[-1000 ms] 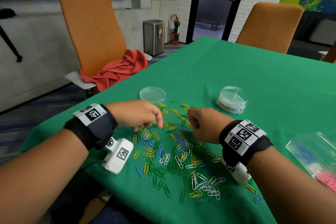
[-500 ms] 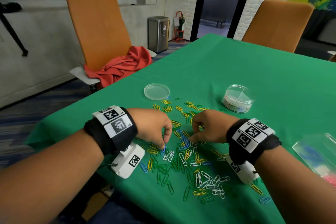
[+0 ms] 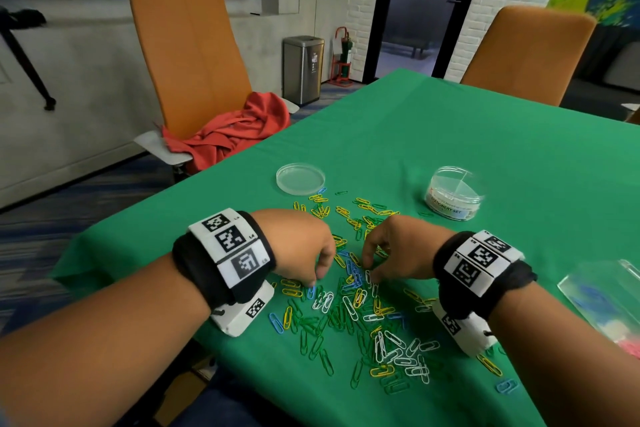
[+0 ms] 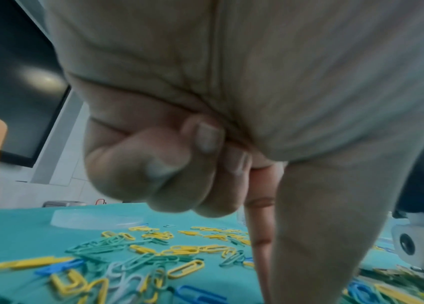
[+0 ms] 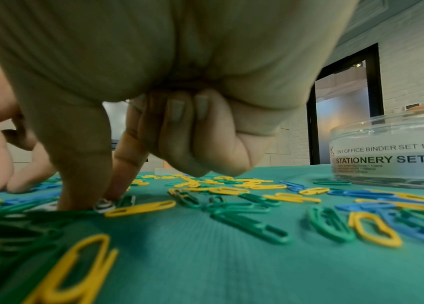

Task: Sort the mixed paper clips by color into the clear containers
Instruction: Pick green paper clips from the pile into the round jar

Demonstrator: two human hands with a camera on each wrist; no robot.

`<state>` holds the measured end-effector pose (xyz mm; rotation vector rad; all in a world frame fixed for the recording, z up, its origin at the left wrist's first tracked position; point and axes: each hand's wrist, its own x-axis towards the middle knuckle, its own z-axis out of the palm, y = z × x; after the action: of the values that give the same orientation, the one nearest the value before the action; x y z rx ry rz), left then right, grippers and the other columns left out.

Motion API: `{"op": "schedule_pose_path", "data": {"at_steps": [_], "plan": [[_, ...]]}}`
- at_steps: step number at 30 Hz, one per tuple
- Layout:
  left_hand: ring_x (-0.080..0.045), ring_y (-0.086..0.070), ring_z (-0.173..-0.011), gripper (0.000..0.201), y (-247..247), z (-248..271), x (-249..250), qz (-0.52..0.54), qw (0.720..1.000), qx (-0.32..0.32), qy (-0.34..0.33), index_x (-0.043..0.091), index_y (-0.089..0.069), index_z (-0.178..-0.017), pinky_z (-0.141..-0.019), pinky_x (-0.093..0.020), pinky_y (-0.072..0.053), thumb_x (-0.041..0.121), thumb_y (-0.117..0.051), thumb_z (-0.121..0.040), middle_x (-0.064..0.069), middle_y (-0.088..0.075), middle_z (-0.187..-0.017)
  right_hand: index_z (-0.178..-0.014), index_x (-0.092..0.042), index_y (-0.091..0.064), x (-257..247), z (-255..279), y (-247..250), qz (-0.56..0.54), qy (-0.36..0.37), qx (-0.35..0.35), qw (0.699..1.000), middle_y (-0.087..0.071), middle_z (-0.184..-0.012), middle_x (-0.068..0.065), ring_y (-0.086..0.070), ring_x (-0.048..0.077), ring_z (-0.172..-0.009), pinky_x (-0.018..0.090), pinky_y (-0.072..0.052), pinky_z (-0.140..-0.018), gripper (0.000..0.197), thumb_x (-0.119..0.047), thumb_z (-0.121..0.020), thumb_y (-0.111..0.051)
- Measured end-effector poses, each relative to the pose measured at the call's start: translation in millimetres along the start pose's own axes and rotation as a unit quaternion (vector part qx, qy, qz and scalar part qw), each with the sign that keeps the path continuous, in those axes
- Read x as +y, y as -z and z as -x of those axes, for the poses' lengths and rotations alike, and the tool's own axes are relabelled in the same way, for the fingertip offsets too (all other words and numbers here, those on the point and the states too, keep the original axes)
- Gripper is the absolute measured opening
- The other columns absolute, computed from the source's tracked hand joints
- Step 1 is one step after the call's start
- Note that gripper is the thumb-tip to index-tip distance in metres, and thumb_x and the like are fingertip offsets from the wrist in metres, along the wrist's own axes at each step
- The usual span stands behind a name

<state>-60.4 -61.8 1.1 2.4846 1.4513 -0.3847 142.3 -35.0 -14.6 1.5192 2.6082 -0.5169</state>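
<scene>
Barely started: paper clips [image 3: 349, 308] mostly loose mid-frame, round container [image 3: 454, 193] looks empty; left hand [image 3: 304, 246] and right hand [image 3: 394, 250] each pinching at pile, catch unclear

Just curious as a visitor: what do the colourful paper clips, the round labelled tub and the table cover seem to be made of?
Paper clips: probably wire under a matte coloured coating; thin bent loops.
Round tub: clear glossy plastic, apparently; see-through wall with a printed label.
Table cover: green woven cloth, matte; fine ribbing shows in the right wrist view.
</scene>
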Motion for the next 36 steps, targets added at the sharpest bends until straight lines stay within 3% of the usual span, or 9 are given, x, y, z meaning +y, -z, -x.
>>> {"op": "schedule_pose_path", "data": {"at_steps": [6, 16, 19, 21, 25, 27, 29, 33, 36], "plan": [[-0.018, -0.060, -0.075, 0.016, 3, 3, -7, -0.070, 0.995, 0.028, 0.060, 0.020, -0.067, -0.090, -0.054, -0.024, -0.037, 0.015, -0.052, -0.087, 0.005, -0.068, -0.087, -0.076, -0.028, -0.066, 3, 4, -1, 0.011, 0.011, -0.018, 1.000, -0.063, -0.074, -0.009, -0.057, 0.008, -0.069, 0.025, -0.049, -0.064, 0.007, -0.027, -0.074, -0.073], [-0.009, -0.056, -0.075, 0.011, 1, 3, 5, -0.012, 1.000, 0.002, -0.013, 0.028, -0.073, -0.093, -0.057, -0.023, -0.035, 0.032, -0.075, -0.082, 0.017, -0.060, -0.077, -0.076, -0.007, -0.056, 12, 3, 6, -0.089, -0.001, 0.021, 0.996, -0.060, -0.075, 0.013, -0.056, 0.028, -0.071, 0.036, -0.048, -0.067, 0.032, -0.036, -0.074, -0.042], [-0.013, -0.058, -0.076, 0.004, 3, 5, 1, -0.044, 0.999, 0.020, 0.015, 0.025, -0.068, -0.086, -0.057, -0.023, -0.038, 0.023, -0.064, -0.087, 0.011, -0.065, -0.081, -0.058, -0.013, -0.044, 17, 7, 11, -0.161, 0.019, 0.034, 0.986, -0.041, -0.056, 0.002, -0.037, 0.015, -0.051, 0.034, -0.036, -0.053, 0.025, -0.033, -0.075, -0.042], [-0.016, -0.059, -0.077, 0.011, 2, 5, -1, -0.053, 0.997, 0.043, 0.024, 0.025, -0.067, -0.089, -0.062, -0.026, -0.041, 0.020, -0.056, -0.088, 0.011, -0.063, -0.081, -0.053, -0.018, -0.043, 21, 13, 14, -0.347, 0.003, 0.054, 0.936, -0.031, -0.051, 0.003, -0.028, 0.017, -0.045, 0.025, -0.023, -0.046, 0.021, -0.027, -0.071, -0.046], [-0.007, -0.056, -0.079, 0.013, 1, 4, 3, 0.017, 1.000, 0.006, -0.017, 0.034, -0.071, -0.097, -0.062, -0.023, -0.039, 0.034, -0.072, -0.084, 0.021, -0.056, -0.080, -0.069, -0.006, -0.048, 29, 26, 23, -0.722, 0.028, 0.050, 0.689, -0.031, -0.061, 0.008, -0.025, 0.015, -0.044, 0.023, -0.009, -0.045, 0.019, -0.024, -0.063, -0.049], [-0.003, -0.054, -0.077, 0.016, 1, 4, 7, 0.011, 0.999, -0.021, -0.027, 0.031, -0.072, -0.098, -0.057, -0.021, -0.033, 0.033, -0.076, -0.082, 0.019, -0.060, -0.087, -0.072, -0.009, -0.049, 27, 26, 24, -0.761, 0.011, 0.046, 0.646, -0.034, -0.064, 0.005, -0.024, 0.012, -0.042, 0.019, -0.008, -0.043, 0.019, -0.028, -0.076, -0.047], [-0.003, -0.054, -0.073, 0.011, 1, 4, 10, -0.017, 0.999, -0.029, -0.028, 0.026, -0.071, -0.095, -0.053, -0.021, -0.031, 0.028, -0.073, -0.085, 0.015, -0.064, -0.089, -0.070, -0.015, -0.048, 22, 23, 19, -0.721, -0.054, 0.049, 0.689, -0.036, -0.061, 0.002, -0.022, 0.010, -0.042, 0.017, -0.008, -0.042, 0.028, -0.032, -0.091, -0.045], [-0.016, -0.053, -0.071, 0.012, 1, 7, 7, -0.074, 0.997, -0.028, 0.018, 0.020, -0.068, -0.091, -0.054, -0.023, -0.035, 0.021, -0.056, -0.089, 0.005, -0.063, -0.083, -0.072, -0.016, -0.059, 14, 17, 9, -0.263, -0.101, 0.059, 0.958, -0.044, -0.057, -0.003, -0.038, 0.010, -0.041, 0.021, -0.030, -0.043, 0.033, -0.034, -0.098, -0.051], [-0.022, -0.053, -0.067, 0.018, 3, 10, 0, -0.086, 0.993, -0.002, 0.079, 0.015, -0.065, -0.090, -0.057, -0.027, -0.041, 0.015, -0.050, -0.081, -0.001, -0.060, -0.079, -0.082, -0.021, -0.068, 11, 13, 4, 0.020, -0.083, 0.036, 0.996, -0.065, -0.078, -0.003, -0.059, 0.011, -0.071, 0.026, -0.049, -0.066, 0.023, -0.044, -0.084, -0.070]]}}
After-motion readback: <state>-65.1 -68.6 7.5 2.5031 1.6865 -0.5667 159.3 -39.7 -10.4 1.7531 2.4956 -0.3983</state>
